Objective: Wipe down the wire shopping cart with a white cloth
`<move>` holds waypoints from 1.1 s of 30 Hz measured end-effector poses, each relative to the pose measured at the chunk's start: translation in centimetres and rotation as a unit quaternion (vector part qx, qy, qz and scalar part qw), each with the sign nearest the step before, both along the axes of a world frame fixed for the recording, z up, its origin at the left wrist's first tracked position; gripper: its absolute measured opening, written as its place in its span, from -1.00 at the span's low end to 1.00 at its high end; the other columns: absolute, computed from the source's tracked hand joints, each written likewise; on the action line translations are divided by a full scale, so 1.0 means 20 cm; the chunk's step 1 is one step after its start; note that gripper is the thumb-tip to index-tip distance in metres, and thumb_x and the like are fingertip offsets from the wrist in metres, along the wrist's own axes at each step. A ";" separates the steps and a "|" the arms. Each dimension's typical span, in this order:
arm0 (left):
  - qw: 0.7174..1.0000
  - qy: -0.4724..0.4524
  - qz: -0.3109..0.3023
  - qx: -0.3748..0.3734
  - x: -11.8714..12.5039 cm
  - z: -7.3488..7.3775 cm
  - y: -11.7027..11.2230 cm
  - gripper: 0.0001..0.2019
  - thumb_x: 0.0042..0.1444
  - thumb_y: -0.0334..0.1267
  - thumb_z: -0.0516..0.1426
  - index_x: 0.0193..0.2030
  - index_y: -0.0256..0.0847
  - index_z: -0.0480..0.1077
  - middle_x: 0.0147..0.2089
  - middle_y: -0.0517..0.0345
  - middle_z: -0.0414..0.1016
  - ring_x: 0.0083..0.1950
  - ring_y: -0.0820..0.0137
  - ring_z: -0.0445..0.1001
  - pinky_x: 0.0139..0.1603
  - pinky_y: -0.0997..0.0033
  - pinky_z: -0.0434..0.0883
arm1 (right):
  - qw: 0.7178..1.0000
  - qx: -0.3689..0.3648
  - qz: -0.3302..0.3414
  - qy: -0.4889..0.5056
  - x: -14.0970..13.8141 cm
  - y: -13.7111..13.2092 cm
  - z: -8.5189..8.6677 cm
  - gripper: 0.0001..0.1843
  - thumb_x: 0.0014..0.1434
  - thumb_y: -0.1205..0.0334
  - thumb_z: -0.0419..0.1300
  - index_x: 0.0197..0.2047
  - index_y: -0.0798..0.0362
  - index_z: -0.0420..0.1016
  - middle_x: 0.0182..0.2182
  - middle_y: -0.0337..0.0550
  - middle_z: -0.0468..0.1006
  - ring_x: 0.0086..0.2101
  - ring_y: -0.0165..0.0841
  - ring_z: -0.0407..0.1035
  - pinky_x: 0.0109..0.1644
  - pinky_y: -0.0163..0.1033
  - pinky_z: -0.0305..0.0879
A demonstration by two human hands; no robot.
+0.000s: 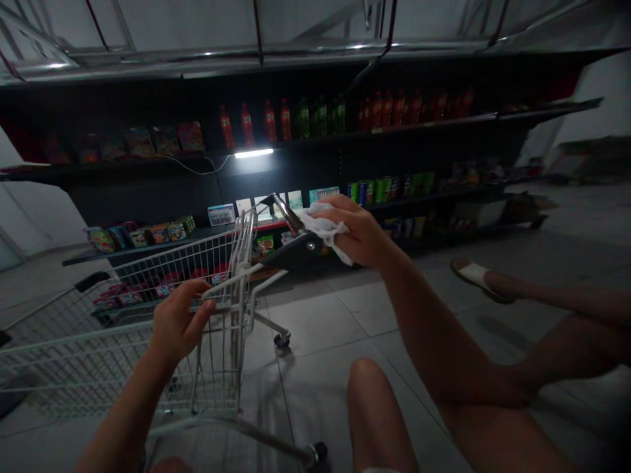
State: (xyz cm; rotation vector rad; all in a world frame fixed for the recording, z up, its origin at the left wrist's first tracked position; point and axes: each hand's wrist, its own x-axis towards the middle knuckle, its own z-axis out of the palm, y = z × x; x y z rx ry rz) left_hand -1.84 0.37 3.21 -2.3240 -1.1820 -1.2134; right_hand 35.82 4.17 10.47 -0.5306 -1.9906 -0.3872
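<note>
Right grip (362,230) curls closed around a white cloth (321,222), bunching it against the near end of the shopping cart's dark handle (286,213). Tiled floor (320,315) lies open below that handle, with the stocked shelves (419,126) edging the far side. Left grip (178,322) pinches a pale bar (231,281) of the cart frame. Cloth sits directly under the right grip; the wire basket (98,338) stretches leftward.
</note>
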 end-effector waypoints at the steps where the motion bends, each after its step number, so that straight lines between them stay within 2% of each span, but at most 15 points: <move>1: 0.999 -0.018 0.014 0.025 0.05 0.03 -0.01 -0.67 0.25 -0.01 0.01 -0.05 -0.21 0.38 -0.13 0.02 0.57 -0.17 0.31 0.57 -0.14 0.33 0.48 | 0.999 0.005 -0.032 0.013 0.01 0.02 0.01 -0.58 0.16 0.37 0.11 0.07 -0.09 0.50 0.04 -0.11 0.43 0.06 -0.20 0.33 0.20 0.02 0.30; 2: 0.999 -0.022 0.019 0.046 0.11 0.06 -0.02 -0.65 0.25 -0.01 0.03 0.01 -0.21 0.35 -0.06 -0.02 0.56 -0.09 0.28 0.56 -0.07 0.30 0.48 | 0.998 0.014 -0.061 0.032 0.00 0.03 0.02 -0.55 0.15 0.39 0.11 0.09 -0.11 0.49 0.07 -0.11 0.41 0.10 -0.16 0.30 0.23 0.07 0.26; 4: 0.995 0.005 0.017 0.094 0.25 0.15 -0.04 -0.65 0.24 -0.01 0.05 0.02 -0.22 0.34 -0.05 -0.03 0.56 -0.07 0.26 0.55 -0.05 0.27 0.47 | 0.994 0.026 -0.087 0.053 -0.03 0.03 0.05 -0.50 0.15 0.43 0.10 0.12 -0.14 0.46 0.13 -0.11 0.36 0.16 -0.11 0.22 0.28 0.14 0.17; 7: 0.989 0.072 -0.008 0.131 0.48 0.27 -0.09 -0.61 0.21 0.02 0.06 0.00 -0.24 0.37 -0.06 -0.06 0.57 -0.07 0.24 0.55 -0.09 0.28 0.47 | 0.999 -0.003 -0.021 -0.028 -0.10 0.01 0.06 -0.43 0.12 0.47 0.09 0.16 -0.15 0.44 0.18 -0.13 0.32 0.21 -0.13 0.17 0.32 0.13 0.12; 8: 0.988 0.087 0.005 0.128 0.55 0.30 -0.10 -0.61 0.19 0.02 0.08 -0.01 -0.25 0.39 -0.10 -0.05 0.59 -0.11 0.23 0.56 -0.13 0.27 0.46 | 0.998 -0.019 0.013 -0.065 -0.12 0.00 0.06 -0.41 0.10 0.47 0.11 0.18 -0.15 0.42 0.19 -0.12 0.31 0.21 -0.15 0.16 0.33 0.11 0.12; 10: 0.989 0.086 0.052 0.105 0.66 0.32 -0.11 -0.61 0.14 0.05 0.10 -0.11 -0.24 0.43 -0.22 0.00 0.60 -0.26 0.25 0.55 -0.31 0.31 0.41 | 0.990 -0.048 0.070 -0.113 -0.14 -0.02 0.07 -0.35 0.07 0.45 0.14 0.23 -0.13 0.38 0.21 -0.10 0.27 0.22 -0.18 0.16 0.33 0.06 0.12; 13: 0.989 0.025 0.081 0.121 0.73 0.31 -0.09 -0.62 0.11 0.10 0.11 -0.21 -0.21 0.45 -0.32 0.06 0.59 -0.33 0.27 0.54 -0.41 0.36 0.32 | 0.983 -0.072 0.103 -0.131 -0.15 -0.03 0.09 -0.34 0.06 0.43 0.15 0.24 -0.12 0.38 0.20 -0.10 0.29 0.20 -0.23 0.18 0.31 0.00 0.16; 15: 0.984 -0.002 0.062 0.165 0.72 0.29 -0.07 -0.58 0.09 0.16 0.12 -0.25 -0.20 0.47 -0.39 0.10 0.57 -0.37 0.31 0.52 -0.43 0.39 0.28 | 0.983 -0.080 0.100 -0.135 -0.15 0.00 0.12 -0.40 0.09 0.44 0.12 0.20 -0.11 0.43 0.13 -0.12 0.36 0.16 -0.27 0.23 0.28 -0.04 0.19; 18: 0.977 -0.015 0.041 0.207 0.68 0.28 -0.07 -0.54 0.09 0.22 0.11 -0.29 -0.20 0.47 -0.47 0.17 0.53 -0.46 0.40 0.47 -0.46 0.43 0.25 | 0.982 -0.089 0.079 -0.149 -0.16 0.13 0.14 -0.46 0.13 0.45 0.08 0.15 -0.09 0.46 0.05 -0.12 0.42 0.08 -0.30 0.28 0.24 -0.09 0.23; 21: 0.975 -0.023 0.020 0.219 0.62 0.29 -0.10 -0.61 0.12 0.14 0.13 -0.35 -0.20 0.44 -0.51 0.23 0.49 -0.51 0.47 0.41 -0.49 0.48 0.25 | 0.983 -0.100 0.028 -0.151 -0.18 0.28 0.14 -0.48 0.13 0.45 0.08 0.14 -0.06 0.47 0.03 -0.11 0.44 0.06 -0.27 0.30 0.24 -0.10 0.25; 23: 0.976 -0.028 0.007 0.218 0.58 0.30 -0.14 -0.66 0.13 0.07 0.15 -0.38 -0.20 0.41 -0.53 0.25 0.46 -0.53 0.51 0.38 -0.51 0.50 0.24 | 0.986 -0.100 -0.003 -0.134 -0.21 0.29 0.12 -0.48 0.14 0.46 0.08 0.14 -0.04 0.46 0.03 -0.09 0.44 0.06 -0.25 0.31 0.23 -0.09 0.27; 25: 0.979 -0.034 0.004 0.202 0.52 0.30 -0.17 -0.70 0.12 0.01 0.17 -0.38 -0.20 0.40 -0.54 0.28 0.44 -0.56 0.53 0.34 -0.53 0.51 0.23 | 0.991 -0.081 -0.007 -0.108 -0.27 0.20 0.10 -0.46 0.14 0.49 0.06 0.16 -0.04 0.45 0.07 -0.08 0.41 0.07 -0.24 0.31 0.23 -0.07 0.29; 30: 0.985 -0.063 -0.015 0.160 0.35 0.28 -0.23 -0.76 0.13 -0.04 0.15 -0.34 -0.19 0.41 -0.50 0.28 0.43 -0.55 0.52 0.33 -0.51 0.50 0.30 | 0.998 0.012 0.037 -0.044 -0.50 -0.27 0.00 -0.36 0.14 0.47 0.09 0.26 -0.16 0.35 0.19 -0.15 0.31 0.17 -0.21 0.22 0.27 0.00 0.27; 32: 0.985 -0.076 -0.022 0.155 0.26 0.26 -0.24 -0.75 0.15 -0.04 0.12 -0.33 -0.19 0.42 -0.49 0.27 0.42 -0.53 0.51 0.33 -0.48 0.49 0.32 | 0.999 0.025 0.029 -0.012 -0.59 -0.35 -0.05 -0.35 0.15 0.45 0.09 0.28 -0.17 0.32 0.23 -0.16 0.27 0.18 -0.20 0.19 0.28 0.00 0.28; 33: 0.985 -0.080 -0.011 0.150 0.22 0.25 -0.24 -0.74 0.17 -0.02 0.10 -0.32 -0.18 0.42 -0.48 0.27 0.41 -0.53 0.50 0.33 -0.48 0.48 0.32 | 0.999 0.025 0.019 0.006 -0.62 -0.34 -0.07 -0.34 0.15 0.45 0.09 0.29 -0.17 0.31 0.23 -0.16 0.26 0.18 -0.19 0.19 0.28 0.00 0.29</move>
